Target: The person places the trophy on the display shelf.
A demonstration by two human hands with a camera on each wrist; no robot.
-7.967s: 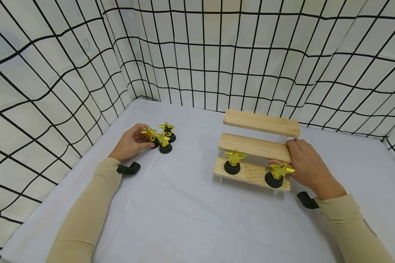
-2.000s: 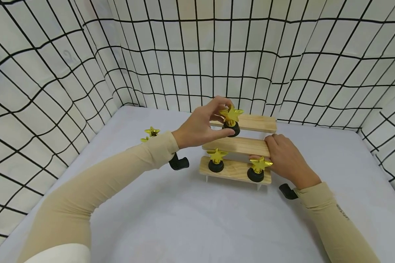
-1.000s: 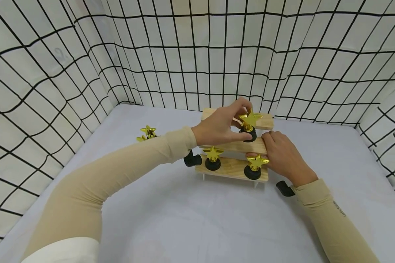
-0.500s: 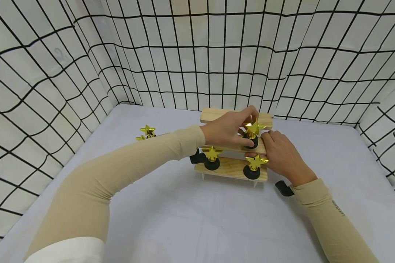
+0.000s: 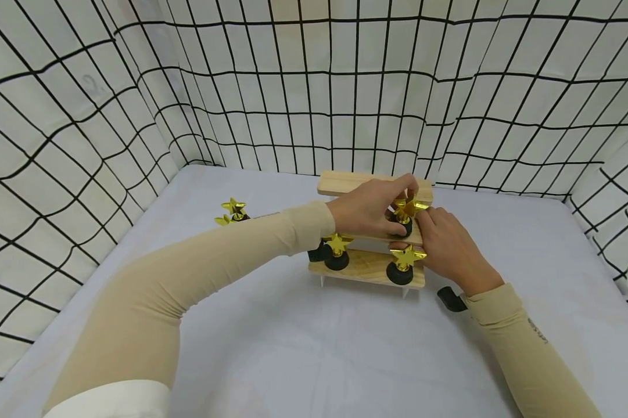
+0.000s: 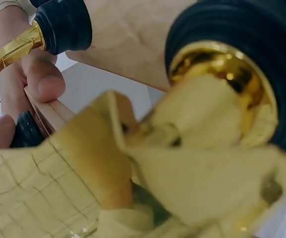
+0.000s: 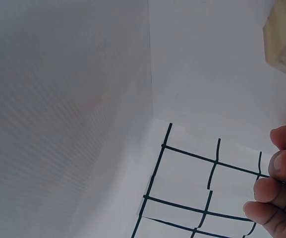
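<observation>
My left hand [image 5: 371,204] pinches a gold star trophy [image 5: 409,208] with a black base, low over the right end of the middle board [image 5: 415,237] of a wooden three-step shelf. In the left wrist view the held trophy's base [image 6: 26,131] meets that board, beside my thumb. My right hand [image 5: 452,247] grips the middle board's right end; its fingers [image 7: 276,188] show in the right wrist view. On the lowest board [image 5: 363,266] stand a left star trophy [image 5: 337,249] and a right one [image 5: 404,262].
Two more star trophies, one behind [image 5: 233,207] and one in front [image 5: 222,220], stand on the white table [image 5: 303,348] at the left, partly hidden by my left sleeve. The top board [image 5: 337,183] bears nothing visible. Black-gridded white walls [image 5: 293,93] enclose the table.
My left hand took a star trophy from the group at the left, carried it right to the shelf, then lowered it to the middle board's right end. My right hand keeps its grip.
</observation>
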